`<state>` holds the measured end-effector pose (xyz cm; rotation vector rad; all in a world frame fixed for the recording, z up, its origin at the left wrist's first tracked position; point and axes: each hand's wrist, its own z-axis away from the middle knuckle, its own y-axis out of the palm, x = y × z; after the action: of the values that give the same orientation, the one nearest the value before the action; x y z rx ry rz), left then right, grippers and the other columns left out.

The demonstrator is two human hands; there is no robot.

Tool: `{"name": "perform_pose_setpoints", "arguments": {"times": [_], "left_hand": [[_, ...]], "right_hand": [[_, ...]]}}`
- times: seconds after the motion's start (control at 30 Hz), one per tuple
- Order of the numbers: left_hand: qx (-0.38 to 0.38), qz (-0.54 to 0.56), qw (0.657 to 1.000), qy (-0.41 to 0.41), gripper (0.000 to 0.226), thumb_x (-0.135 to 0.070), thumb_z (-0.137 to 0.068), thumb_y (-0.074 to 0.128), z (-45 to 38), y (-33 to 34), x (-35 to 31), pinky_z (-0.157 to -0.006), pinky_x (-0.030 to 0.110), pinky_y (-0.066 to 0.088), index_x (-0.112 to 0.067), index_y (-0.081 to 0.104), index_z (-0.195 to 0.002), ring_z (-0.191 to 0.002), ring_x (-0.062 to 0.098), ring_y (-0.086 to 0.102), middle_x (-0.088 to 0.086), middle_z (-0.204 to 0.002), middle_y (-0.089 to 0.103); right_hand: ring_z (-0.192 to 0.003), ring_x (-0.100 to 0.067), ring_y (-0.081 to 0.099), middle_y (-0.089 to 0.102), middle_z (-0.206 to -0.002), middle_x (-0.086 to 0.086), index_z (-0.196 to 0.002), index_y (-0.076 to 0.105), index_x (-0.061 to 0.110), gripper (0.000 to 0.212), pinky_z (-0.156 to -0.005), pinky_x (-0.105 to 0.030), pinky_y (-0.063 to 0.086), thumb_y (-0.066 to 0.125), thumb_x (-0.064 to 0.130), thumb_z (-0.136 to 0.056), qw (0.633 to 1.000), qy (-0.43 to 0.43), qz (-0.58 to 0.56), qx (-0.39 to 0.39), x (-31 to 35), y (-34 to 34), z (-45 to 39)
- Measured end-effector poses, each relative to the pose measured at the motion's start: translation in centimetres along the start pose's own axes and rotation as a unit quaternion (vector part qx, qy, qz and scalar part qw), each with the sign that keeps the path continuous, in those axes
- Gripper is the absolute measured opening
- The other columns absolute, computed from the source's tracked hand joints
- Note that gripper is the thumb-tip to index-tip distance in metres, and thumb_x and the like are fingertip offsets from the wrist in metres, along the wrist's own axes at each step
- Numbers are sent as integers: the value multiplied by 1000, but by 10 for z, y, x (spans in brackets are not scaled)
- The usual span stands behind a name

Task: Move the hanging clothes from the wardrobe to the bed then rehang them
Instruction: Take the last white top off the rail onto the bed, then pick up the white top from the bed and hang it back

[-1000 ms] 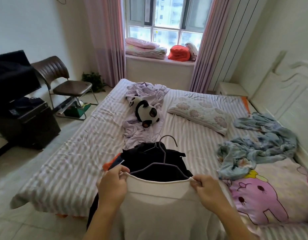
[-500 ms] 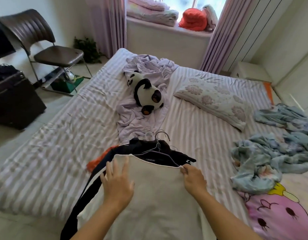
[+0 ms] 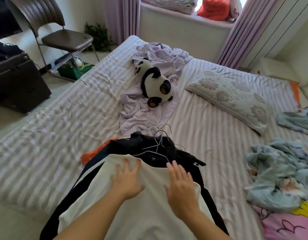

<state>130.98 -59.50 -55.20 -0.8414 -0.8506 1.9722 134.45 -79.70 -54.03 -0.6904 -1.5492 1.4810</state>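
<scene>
With fingers spread wide, left hand and right hand are pressed flat on the cream cotton garment, likely smoothing it onto the clothes pile on the purple-striped bed.

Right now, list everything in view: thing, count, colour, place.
white garment: one, cream, top of pile at bed edge
dark garments: count unclear, black, under it
orange garment: one, pile's left
hangers: several, grey wire, on pile
bed: one, lilac stripes
panda toy: one, mid-bed on lilac cloth
pillow: one, floral, right
blue blanket: one, crumpled, right
chair: one, brown, left
left hand: flat on white garment
right hand: flat on white garment
</scene>
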Motion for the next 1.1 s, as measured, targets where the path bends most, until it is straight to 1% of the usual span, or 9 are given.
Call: {"name": "perform_pose_setpoints", "arguments": {"times": [0.1, 0.17, 0.27, 0.4, 0.53, 0.67, 0.83, 1.0, 1.1], "left_hand": [[25, 3, 1000, -15, 100, -57, -82, 59, -4, -2, -5, -112, 63, 18, -43, -12, -151, -145, 47, -9, 13, -160, -19], [36, -16, 999, -8, 95, -55, -83, 58, -1, -9, -4, -112, 60, 19, -41, -6, -152, -147, 43, -2, 12, -162, -5], [2, -41, 999, 19, 78, -52, -87, 55, 17, -27, 1, -111, 51, 28, -35, 16, -153, -143, 31, 23, 8, -155, 28], [-11, -19, 999, 32, 65, -51, -91, 52, 62, -64, 10, -110, 41, 34, -28, 33, -148, -137, 22, 39, -1, -151, 41], [-3, 6, 1000, 10, 60, -52, -92, 49, 134, -106, 25, -106, 36, 38, -28, 39, -146, -135, 19, 42, -5, -149, 44], [-65, 16, 998, -19, 34, -51, -91, 49, 229, -156, 49, -74, 30, 43, -31, 57, -118, -98, 14, 57, -7, -116, 63], [-173, 13, 979, -103, 54, -60, -92, 46, 381, -211, 89, -103, 36, 40, -38, 42, -141, -130, 16, 46, -9, -146, 47], [-272, 4, 947, -170, 46, -64, -90, 44, 555, -218, 138, -87, 35, 48, -39, 51, -127, -109, 14, 57, -11, -128, 60], [-293, 7, 926, -238, 50, -63, -91, 45, 662, -203, 158, -88, 32, 46, -37, 47, -134, -111, 13, 56, -12, -126, 59]], "right_hand": [[-148, -30, 21, 12, -163, -3, -153, 28, 17, 86, -112, -55, 30, 66, 49, -83, 993, -39, 58, 96, -5, 11, 8], [-152, -23, 2, -2, -164, 2, -156, 12, 18, 78, -120, -48, 13, 50, 48, -95, 983, 17, 9, 185, -9, 5, 0], [-141, -22, 31, 35, -153, -3, -143, 38, 15, 57, -114, -35, 30, 48, 46, -96, 983, 28, -36, 177, 3, -24, -12], [-119, -18, 55, 61, -127, 4, -133, 55, 24, 47, -98, -33, 45, 53, 49, -93, 977, -22, -51, 205, 42, -77, -9], [-110, -17, 58, 63, -120, 5, -127, 58, 30, 44, -92, -34, 48, 56, 55, -90, 962, -98, -65, 248, 101, -138, 3], [-104, -15, 60, 64, -117, 8, -125, 59, 29, 45, -89, -34, 50, 58, 56, -88, 955, -205, -47, 208, 172, -207, 28], [-101, -19, 61, 64, -115, 3, -121, 60, 26, 40, -85, -35, 50, 57, 53, -91, 922, -346, -16, 172, 275, -293, 79], [-103, -15, 60, 64, -121, 3, -127, 58, 25, 45, -93, -38, 51, 56, 54, -92, 863, -484, 23, 145, 386, -353, 174], [-102, -16, 61, 64, -120, 3, -128, 58, 25, 45, -93, -38, 51, 57, 53, -92, 821, -552, 30, 145, 448, -374, 250]]}}
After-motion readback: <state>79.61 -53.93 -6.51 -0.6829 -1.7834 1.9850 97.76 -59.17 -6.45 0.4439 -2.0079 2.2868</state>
